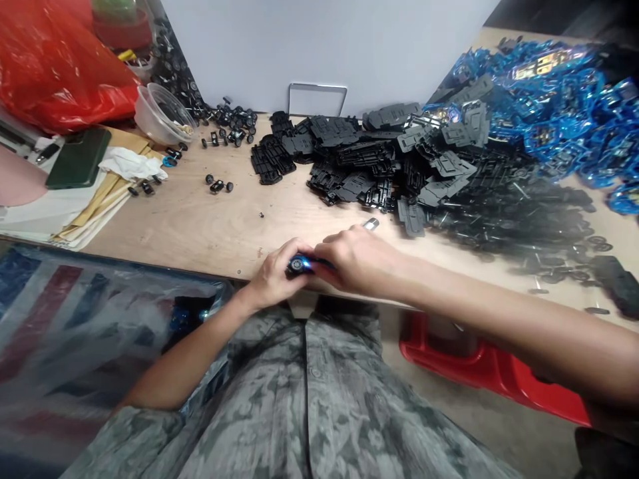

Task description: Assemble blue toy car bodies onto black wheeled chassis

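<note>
A small blue toy car (305, 264) with a dark wheel showing is held between both hands at the table's front edge. My left hand (279, 274) is closed around its wheel end. My right hand (344, 256) grips the other end from above, and its fingers hide most of the body. Just beyond my right hand lies a small metallic-looking piece (371, 224), partly covered by the hand. Farther back, black toy car chassis plates (349, 153) are heaped on the wooden table (164, 229).
Wheel-and-axle sets (218, 184) lie at the left, near a clear plastic tub (162, 114) and a dark phone (78, 158). Blue car shells (559, 100) are piled at the far right, with loose axles (509, 206) before them. A red stool (479, 362) stands below the table.
</note>
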### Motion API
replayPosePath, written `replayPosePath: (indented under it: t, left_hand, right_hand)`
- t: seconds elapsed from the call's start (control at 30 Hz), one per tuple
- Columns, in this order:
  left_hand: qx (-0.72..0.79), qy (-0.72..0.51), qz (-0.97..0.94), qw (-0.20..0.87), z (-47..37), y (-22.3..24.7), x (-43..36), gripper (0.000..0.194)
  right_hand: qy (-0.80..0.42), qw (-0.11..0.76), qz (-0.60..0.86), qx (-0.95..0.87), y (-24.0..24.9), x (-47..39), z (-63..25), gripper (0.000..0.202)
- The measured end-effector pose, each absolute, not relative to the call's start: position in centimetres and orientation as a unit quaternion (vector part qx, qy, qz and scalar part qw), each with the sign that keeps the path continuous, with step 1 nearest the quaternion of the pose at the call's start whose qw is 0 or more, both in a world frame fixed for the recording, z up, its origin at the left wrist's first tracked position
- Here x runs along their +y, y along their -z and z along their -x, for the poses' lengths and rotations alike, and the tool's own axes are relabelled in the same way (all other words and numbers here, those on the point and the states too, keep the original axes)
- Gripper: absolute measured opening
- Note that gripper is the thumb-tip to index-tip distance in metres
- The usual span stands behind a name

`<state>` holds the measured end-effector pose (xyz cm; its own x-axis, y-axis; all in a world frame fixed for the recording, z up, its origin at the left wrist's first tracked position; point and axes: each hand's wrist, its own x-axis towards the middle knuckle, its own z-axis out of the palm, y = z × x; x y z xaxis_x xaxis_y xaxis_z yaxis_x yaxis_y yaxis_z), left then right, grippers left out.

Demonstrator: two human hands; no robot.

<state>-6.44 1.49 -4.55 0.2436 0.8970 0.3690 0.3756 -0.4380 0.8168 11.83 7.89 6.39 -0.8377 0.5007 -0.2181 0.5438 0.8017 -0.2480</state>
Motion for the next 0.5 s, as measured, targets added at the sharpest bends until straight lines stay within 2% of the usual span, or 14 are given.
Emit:
replayPosePath:
  t: [0.1, 0.23, 0.33, 0.5]
  left_hand:
    - [0.429, -0.439, -0.726, 0.310, 6.5, 4.3, 1.4, 0.024]
    - [0.413, -0.435, -0.737, 0.312, 6.6, 3.8, 1.3, 0.023]
    - [0.405, -0.440, -0.742, 0.305, 6.6, 3.5, 1.4, 0.022]
    - [0.409, -0.444, -0.739, 0.301, 6.6, 3.7, 1.4, 0.022]
  right_hand:
    - [0.226, -0.053, -0.246, 0.941, -4.4, 7.8, -14.0, 0.024]
    - [0.264, -0.191, -0.236, 0.915, -1.4, 6.9, -16.2, 0.023]
    - [0.260, -0.238, -0.235, 0.906, 0.0, 5.9, -16.8, 0.028]
    - [0.153, -0.249, -0.191, 0.937, 0.5, 5.7, -16.8, 0.032]
